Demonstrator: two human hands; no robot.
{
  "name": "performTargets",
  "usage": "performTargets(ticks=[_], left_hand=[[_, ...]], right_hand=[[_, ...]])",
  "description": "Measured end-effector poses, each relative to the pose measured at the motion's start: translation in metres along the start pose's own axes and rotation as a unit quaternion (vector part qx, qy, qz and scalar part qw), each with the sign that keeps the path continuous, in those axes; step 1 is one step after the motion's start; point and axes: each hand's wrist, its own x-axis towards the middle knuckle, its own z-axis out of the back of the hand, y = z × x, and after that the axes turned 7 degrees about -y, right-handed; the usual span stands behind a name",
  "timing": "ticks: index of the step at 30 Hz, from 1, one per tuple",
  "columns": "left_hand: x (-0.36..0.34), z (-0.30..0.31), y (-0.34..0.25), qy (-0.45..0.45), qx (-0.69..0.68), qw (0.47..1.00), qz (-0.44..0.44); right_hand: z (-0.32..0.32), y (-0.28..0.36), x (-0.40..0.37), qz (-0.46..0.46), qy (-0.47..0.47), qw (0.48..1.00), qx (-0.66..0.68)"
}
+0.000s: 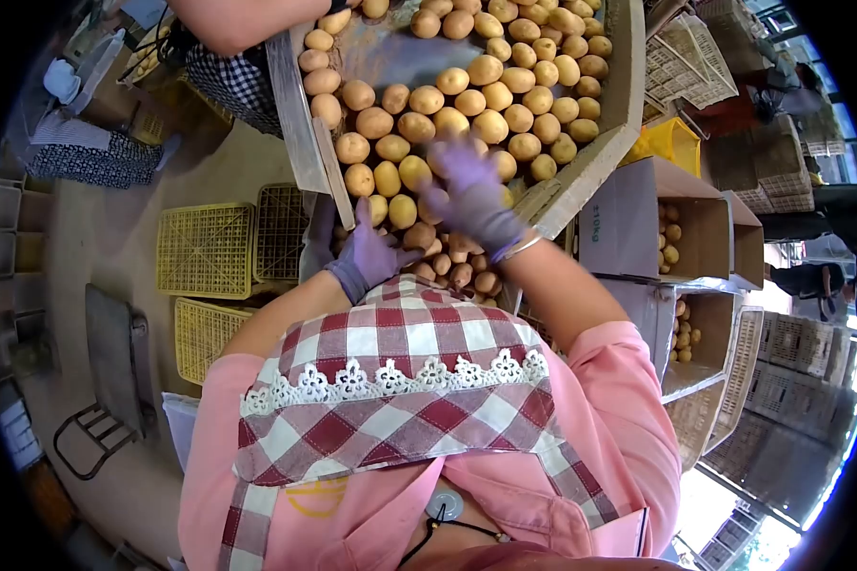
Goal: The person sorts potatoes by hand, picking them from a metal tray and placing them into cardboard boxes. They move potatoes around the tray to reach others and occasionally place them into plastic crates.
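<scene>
Both my hands wear purple gloves. My left hand (367,255) rests with spread fingers at the rim of a box of brownish fruit (452,262) just in front of me. My right hand (468,190) is blurred with motion over the near end of a sorting trough (295,124) full of round yellow fruit (490,95). Its fingers reach among the fruit nearest me; whether they hold one cannot be told.
Another person's arm (233,24) and checked apron are at the trough's far left. Yellow plastic crates (205,249) stand on the floor to the left. Open cardboard boxes (681,233) with some fruit sit to the right, white crates behind them.
</scene>
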Motion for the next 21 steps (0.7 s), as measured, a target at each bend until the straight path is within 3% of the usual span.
performTargets(ticks=[1, 2, 3, 4, 5, 7, 9, 10, 13, 15, 18, 21], left_hand=[[-0.010, -0.010, 0.001, -0.014, -0.011, 1.000, -0.012], [0.001, 0.002, 0.001, 0.035, -0.033, 0.999, 0.005], [0.001, 0.000, 0.000, 0.037, -0.047, 0.998, 0.013], [0.000, -0.002, 0.000, 0.022, -0.044, 0.999, 0.012], [-0.001, -0.006, -0.001, 0.007, -0.038, 0.999, 0.012], [0.003, -0.013, 0.004, 0.013, -0.054, 0.998, -0.026], [0.013, -0.016, -0.001, -0.002, -0.128, 0.991, 0.042], [0.015, -0.020, -0.003, -0.010, -0.163, 0.984, 0.073], [0.010, -0.039, -0.006, -0.026, -0.207, 0.969, 0.128], [0.013, -0.034, -0.001, 0.046, -0.198, 0.968, 0.148], [0.012, -0.041, 0.003, -0.002, -0.105, 0.991, 0.085], [0.028, -0.019, -0.010, 0.085, -0.208, 0.955, 0.196]], right_hand=[[0.005, -0.024, 0.004, -0.004, -0.128, 0.990, 0.053], [0.029, -0.032, 0.012, 0.001, -0.212, 0.967, 0.140], [0.051, -0.029, 0.008, -0.065, -0.252, 0.947, 0.189], [0.084, -0.008, -0.004, -0.127, -0.232, 0.913, 0.310], [0.091, -0.012, -0.023, -0.092, -0.236, 0.916, 0.310], [0.098, -0.015, -0.076, -0.004, -0.110, 0.972, 0.206], [0.069, -0.019, -0.130, -0.138, 0.024, 0.940, 0.311], [0.043, -0.029, -0.163, -0.250, 0.069, 0.900, 0.349], [-0.012, -0.061, -0.211, -0.333, 0.191, 0.908, 0.170], [-0.043, -0.066, -0.208, -0.368, 0.333, 0.866, 0.059], [-0.119, -0.063, -0.212, -0.405, 0.267, 0.873, 0.051], [-0.147, -0.061, -0.205, -0.443, 0.191, 0.872, 0.080]])
